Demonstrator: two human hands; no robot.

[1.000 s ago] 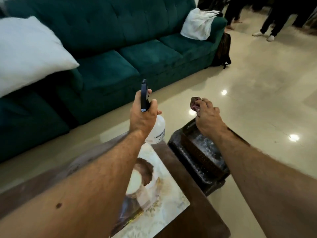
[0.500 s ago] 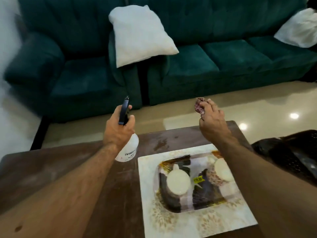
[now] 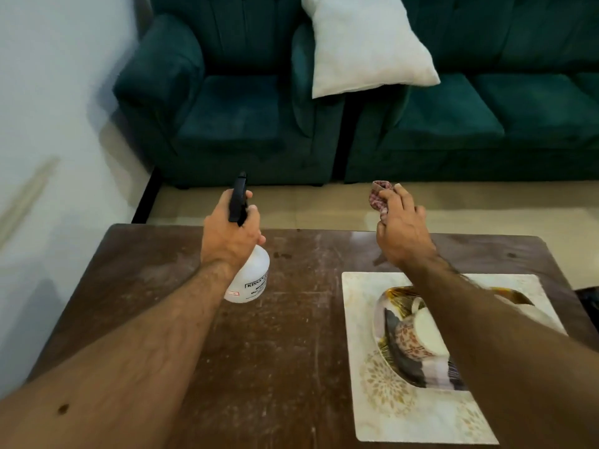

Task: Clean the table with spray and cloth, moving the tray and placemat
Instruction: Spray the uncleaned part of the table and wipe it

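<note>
View swung left; left hand (image 3: pixel 231 236) grips plastic spray bottle (image 3: pixel 251 280), right hand (image 3: pixel 402 231) bunches checked cloth (image 3: pixel 377 197).

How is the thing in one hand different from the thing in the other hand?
The left hand holds a spray bottle; the right hand holds a cloth.

The spray bottle is white with a black trigger top; the cloth is reddish and checked.

The spray bottle is hard, keeps its shape and hangs below the fist; the cloth is soft and bunched up at the fingertips.

Both are held up in the air above the brown table.
</note>
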